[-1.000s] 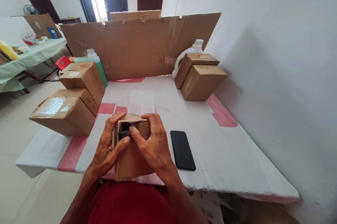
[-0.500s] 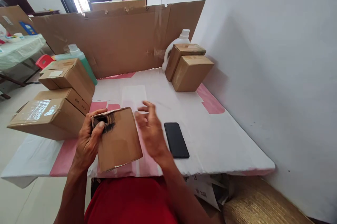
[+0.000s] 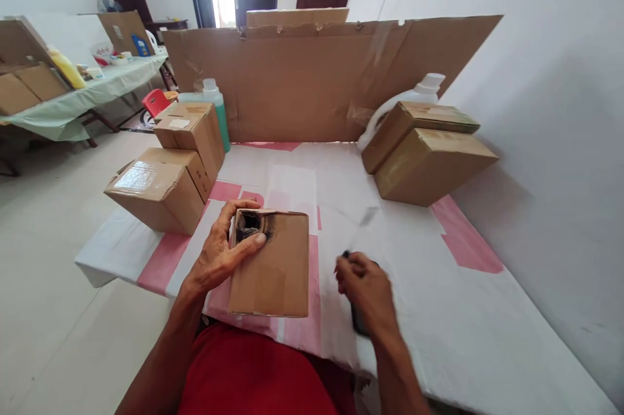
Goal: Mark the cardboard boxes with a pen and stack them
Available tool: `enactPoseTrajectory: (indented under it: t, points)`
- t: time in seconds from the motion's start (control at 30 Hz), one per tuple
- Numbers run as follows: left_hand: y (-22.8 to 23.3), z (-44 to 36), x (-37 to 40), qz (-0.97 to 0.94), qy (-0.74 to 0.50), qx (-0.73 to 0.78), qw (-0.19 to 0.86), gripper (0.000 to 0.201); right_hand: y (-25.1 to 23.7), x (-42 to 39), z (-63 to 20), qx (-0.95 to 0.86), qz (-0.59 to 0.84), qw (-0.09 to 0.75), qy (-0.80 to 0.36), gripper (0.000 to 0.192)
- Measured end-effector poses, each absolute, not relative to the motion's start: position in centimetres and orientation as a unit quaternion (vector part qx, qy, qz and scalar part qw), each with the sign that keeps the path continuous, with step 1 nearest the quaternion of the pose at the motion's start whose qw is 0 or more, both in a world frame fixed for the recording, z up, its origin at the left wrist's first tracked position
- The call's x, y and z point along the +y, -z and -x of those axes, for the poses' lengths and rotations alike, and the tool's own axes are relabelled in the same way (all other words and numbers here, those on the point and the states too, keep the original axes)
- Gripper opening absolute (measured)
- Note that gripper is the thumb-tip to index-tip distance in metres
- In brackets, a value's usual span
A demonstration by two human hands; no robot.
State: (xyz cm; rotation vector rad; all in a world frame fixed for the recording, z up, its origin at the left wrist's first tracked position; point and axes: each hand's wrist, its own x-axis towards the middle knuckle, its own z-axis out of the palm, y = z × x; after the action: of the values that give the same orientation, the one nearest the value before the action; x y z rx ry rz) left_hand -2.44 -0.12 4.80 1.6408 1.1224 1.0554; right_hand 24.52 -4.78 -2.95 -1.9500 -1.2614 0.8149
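Two hands, left (image 3: 221,259) gripping cardboard box (image 3: 270,265), right (image 3: 365,288) clenched over phone (image 3: 357,324) beside it.

The small cardboard box (image 3: 270,265) under the left hand (image 3: 219,259) is plain brown corrugated board, matt, with a dark, scuffed smear around the hole at its top corner. The larger carton (image 3: 156,187) to the left carries clear, glossy packing tape that catches the light. The table cover (image 3: 439,311) looks like thin, matt white and pink sheet, slightly wrinkled; the phone (image 3: 358,324) beneath the right hand (image 3: 365,288) is smooth black.
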Motion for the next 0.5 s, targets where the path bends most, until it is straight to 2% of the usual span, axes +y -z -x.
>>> enactPoseTrajectory:
  t: [0.07,0.1,0.13,0.27,0.5]
  points:
    - [-4.8,2.4,-0.1,-0.665,-0.427,0.441,0.425,0.047,-0.2,-4.8,-24.7,-0.41,0.637,0.55,-0.351,0.021]
    - [-4.8,2.3,-0.1,-0.668,-0.43,0.434,0.425,0.048,-1.8,-4.9,-24.3,-0.382,0.564,0.63,-0.372,0.021]
    - [-4.8,2.3,-0.1,-0.671,-0.43,0.429,0.425,0.049,-3.3,-5.0,-23.7,-0.377,0.502,0.672,-0.392,0.021]
    - [-4.9,1.9,-0.4,-0.686,-0.419,0.426,0.414,0.05,-6.4,-5.3,-19.1,-0.447,0.395,0.667,-0.445,0.011]
    - [-5.0,1.3,-1.1,-0.706,-0.417,0.424,0.383,0.053,-5.6,-5.4,-16.1,-0.52,0.44,0.619,-0.391,0.005]
